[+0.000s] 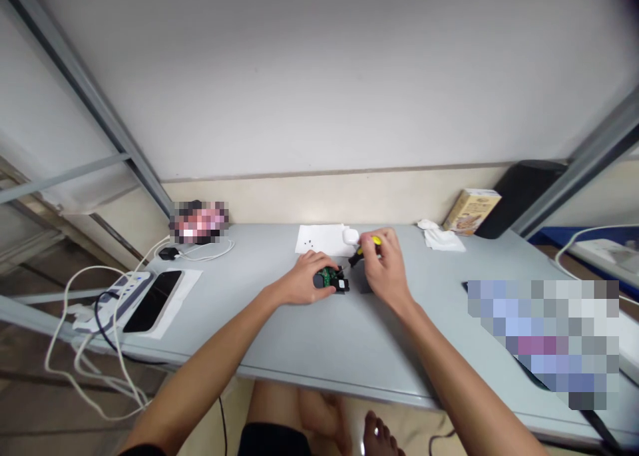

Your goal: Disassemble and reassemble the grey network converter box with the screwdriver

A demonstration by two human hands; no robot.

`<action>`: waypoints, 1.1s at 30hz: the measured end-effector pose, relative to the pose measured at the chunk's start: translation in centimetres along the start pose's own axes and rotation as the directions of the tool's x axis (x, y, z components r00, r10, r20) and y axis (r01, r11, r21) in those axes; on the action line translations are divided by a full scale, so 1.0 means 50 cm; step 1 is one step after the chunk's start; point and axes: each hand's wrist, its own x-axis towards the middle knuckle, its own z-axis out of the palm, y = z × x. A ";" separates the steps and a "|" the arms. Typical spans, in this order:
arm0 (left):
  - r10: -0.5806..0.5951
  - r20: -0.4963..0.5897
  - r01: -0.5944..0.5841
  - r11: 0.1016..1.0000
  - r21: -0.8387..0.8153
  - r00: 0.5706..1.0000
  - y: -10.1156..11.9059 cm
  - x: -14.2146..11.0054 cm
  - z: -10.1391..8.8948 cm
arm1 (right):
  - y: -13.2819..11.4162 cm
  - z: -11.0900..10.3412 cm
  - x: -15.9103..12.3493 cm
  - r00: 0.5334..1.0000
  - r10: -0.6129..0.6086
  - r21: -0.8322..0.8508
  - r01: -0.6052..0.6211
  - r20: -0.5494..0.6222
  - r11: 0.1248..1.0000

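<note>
My left hand (305, 279) is closed around a small black device with a green circuit board (326, 276) showing, held at the desk surface. A round dark part sits at the board's left, and a black piece with a pale label at its right. In my right hand (383, 263) is a yellow and black screwdriver (355, 257), gripped by its handle and slanting down left. Its thin tip reaches the device; whether it sits in a screw is too small to tell. Behind, several tiny dark bits, perhaps screws, lie on a white paper (319, 237). A white rounded case (350, 235) rests at the paper's right.
At the left lie a phone (154, 301), a power strip (112, 303) and looped white cables (64, 329). Crumpled tissue (441, 236), a yellow box (472, 211) and a black cylinder (522, 196) stand back right. A blurred-out item (549, 336) lies front right.
</note>
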 end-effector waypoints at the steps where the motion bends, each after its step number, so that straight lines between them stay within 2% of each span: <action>1: -0.002 -0.007 0.002 1.000 -0.006 1.000 0.000 0.000 0.001 | -0.007 0.009 0.010 0.998 -0.016 0.036 0.014 0.055 0.999; 3: -0.007 -0.014 0.007 1.000 -0.008 1.000 0.000 0.000 0.002 | -0.018 0.030 0.032 0.987 -0.012 0.124 -0.008 0.159 0.992; 5: -0.005 -0.019 0.005 1.000 -0.005 1.000 0.000 -0.001 0.003 | -0.020 0.049 0.049 0.974 0.082 0.208 -0.127 0.213 0.970; 7: 0.001 -0.025 -0.001 1.000 -0.006 1.000 0.000 -0.002 0.004 | -0.015 0.061 0.057 0.968 0.143 0.262 -0.195 0.206 0.945; 10: 0.012 -0.039 -0.013 1.000 -0.016 0.999 0.001 -0.002 0.006 | -0.002 0.064 0.052 0.973 0.166 0.336 -0.211 0.157 0.918; 14: 0.002 -0.045 -0.003 1.000 -0.027 0.999 0.001 -0.003 0.006 | 0.005 0.056 0.039 0.962 0.150 0.470 -0.243 0.227 0.848; 17: 0.017 -0.052 -0.019 0.999 -0.034 0.999 -0.003 -0.003 0.008 | 0.001 0.052 0.036 0.960 0.149 0.542 -0.259 0.239 0.800; 22: 0.034 -0.057 -0.036 0.999 -0.039 0.998 -0.012 -0.004 0.013 | -0.007 0.052 0.035 0.929 0.240 0.681 -0.369 0.281 0.632; 25: 0.060 -0.084 -0.063 0.997 -0.044 0.995 -0.016 -0.004 0.016 | -0.002 0.052 0.034 0.932 0.263 0.698 -0.361 0.248 0.619; 28: 0.069 -0.088 -0.072 0.997 -0.039 0.994 -0.018 -0.004 0.018 | 0.003 0.049 0.035 0.912 0.293 0.713 -0.409 0.289 0.569; 33: 0.052 -0.084 -0.056 0.997 -0.055 0.995 -0.013 -0.003 0.016 | -0.008 0.039 0.035 0.881 0.256 0.805 -0.469 0.398 0.363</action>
